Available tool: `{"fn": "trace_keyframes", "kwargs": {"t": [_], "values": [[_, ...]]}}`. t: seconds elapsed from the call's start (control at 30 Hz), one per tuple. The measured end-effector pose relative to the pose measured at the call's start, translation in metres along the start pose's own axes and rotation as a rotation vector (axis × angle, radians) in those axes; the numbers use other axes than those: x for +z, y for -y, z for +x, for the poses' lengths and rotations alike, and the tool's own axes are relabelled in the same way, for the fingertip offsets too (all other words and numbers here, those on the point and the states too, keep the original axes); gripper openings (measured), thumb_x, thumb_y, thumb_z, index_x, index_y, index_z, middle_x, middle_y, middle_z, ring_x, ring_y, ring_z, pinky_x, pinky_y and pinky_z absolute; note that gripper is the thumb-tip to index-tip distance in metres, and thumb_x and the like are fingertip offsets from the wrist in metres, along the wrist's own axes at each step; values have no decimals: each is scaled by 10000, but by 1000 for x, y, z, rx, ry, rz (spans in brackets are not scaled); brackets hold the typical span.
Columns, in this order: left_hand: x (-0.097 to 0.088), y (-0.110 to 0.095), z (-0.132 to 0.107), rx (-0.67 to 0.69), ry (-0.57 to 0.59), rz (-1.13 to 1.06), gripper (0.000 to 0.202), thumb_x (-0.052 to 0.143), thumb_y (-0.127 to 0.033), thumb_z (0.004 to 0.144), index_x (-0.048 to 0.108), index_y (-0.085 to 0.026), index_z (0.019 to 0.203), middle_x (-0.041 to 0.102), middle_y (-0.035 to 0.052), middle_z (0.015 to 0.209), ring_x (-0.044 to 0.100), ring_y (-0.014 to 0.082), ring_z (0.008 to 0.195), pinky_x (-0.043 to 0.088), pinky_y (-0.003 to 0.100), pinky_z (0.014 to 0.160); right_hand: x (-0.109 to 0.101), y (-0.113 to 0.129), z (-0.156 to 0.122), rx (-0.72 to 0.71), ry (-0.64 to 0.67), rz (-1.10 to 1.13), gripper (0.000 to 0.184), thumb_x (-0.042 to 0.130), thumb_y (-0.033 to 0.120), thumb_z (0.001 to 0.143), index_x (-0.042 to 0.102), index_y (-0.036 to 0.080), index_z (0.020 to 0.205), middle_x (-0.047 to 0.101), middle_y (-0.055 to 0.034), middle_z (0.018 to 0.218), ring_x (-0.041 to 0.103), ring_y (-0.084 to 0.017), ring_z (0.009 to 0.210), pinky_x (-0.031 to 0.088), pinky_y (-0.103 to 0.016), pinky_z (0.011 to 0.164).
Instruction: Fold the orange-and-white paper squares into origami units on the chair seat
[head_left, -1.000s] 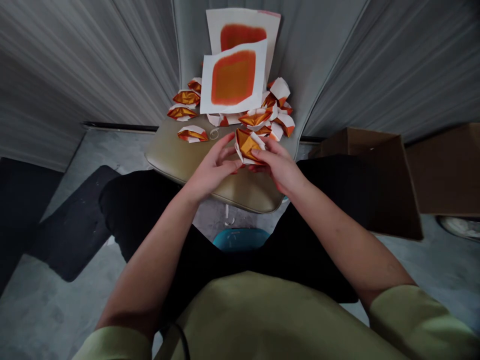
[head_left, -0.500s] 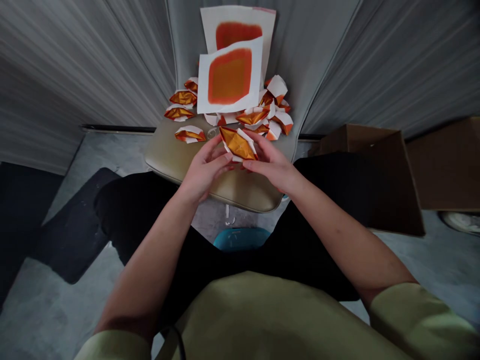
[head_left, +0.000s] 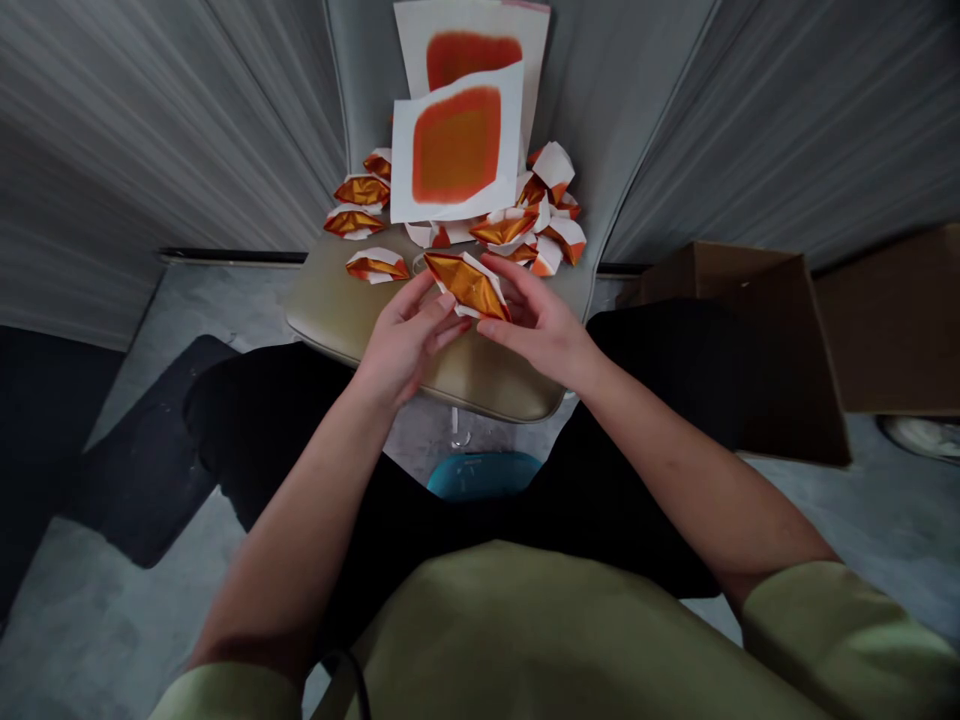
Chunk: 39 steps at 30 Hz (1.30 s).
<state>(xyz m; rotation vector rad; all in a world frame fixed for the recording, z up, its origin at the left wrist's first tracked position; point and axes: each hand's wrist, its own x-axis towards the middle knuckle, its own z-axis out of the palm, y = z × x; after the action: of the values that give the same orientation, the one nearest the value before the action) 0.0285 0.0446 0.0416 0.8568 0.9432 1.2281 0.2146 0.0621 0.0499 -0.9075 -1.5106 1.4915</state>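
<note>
Both hands hold one folded orange-and-white paper piece over the beige chair seat. My left hand pinches its near left side with fingers closed. My right hand grips its right end from below, fingers curled around it. Just behind lie several finished folded pieces: a few at the left and a heap at the right. Two flat white sheets with orange squares lean against the chair back.
An open cardboard box stands on the floor at the right. A dark mat lies on the grey floor at the left. A blue stool edge shows between my knees. Grey curtains hang behind.
The folded piece has been turned from an upright bunched shape to a flatter, elongated one lying leftward between my hands. Both hands stay at the seat's middle.
</note>
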Motion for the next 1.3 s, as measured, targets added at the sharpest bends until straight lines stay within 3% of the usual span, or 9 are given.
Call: {"fn": "trace_keyframes", "kwargs": {"t": [0.2,0.57,0.73,1.07,1.3], "values": [[3,1,0,-8,-3,13,428,824,-408,826,672,-231,1185,766,66,1199,769,216,1023,601,383,992,-1,-1,-4,-39,-9,-152,678,780,415,841,521,363,1466,652,-20,1363,641,-291,1240,589,-499,1041],[5,3,2,-21,-7,-16,415,804,-431,835,662,-241,1176,764,69,1200,750,259,1115,604,418,1002,-2,1,-4,-34,-20,-143,670,803,348,816,556,371,1438,644,-10,1379,631,-299,1245,598,-498,1021],[4,7,2,-8,-36,43,454,823,-448,816,664,-268,1201,764,47,1208,752,228,1080,604,369,979,-2,1,-4,-22,-34,-138,671,811,327,800,569,369,1425,619,1,1424,602,-310,1300,596,-498,1037],[7,12,2,-6,-55,40,491,808,-452,836,632,-253,1249,767,56,1190,765,211,1023,601,352,960,4,-3,-4,10,-44,-122,661,776,383,836,538,355,1452,669,-20,1320,664,-281,1179,608,-490,1001],[6,11,2,-37,-50,6,364,767,-436,873,652,-268,1175,775,33,1142,767,193,978,613,324,913,6,-9,-4,-26,-70,-198,699,801,372,818,532,354,1463,627,-29,1407,642,-295,1216,592,-505,1021]]}}
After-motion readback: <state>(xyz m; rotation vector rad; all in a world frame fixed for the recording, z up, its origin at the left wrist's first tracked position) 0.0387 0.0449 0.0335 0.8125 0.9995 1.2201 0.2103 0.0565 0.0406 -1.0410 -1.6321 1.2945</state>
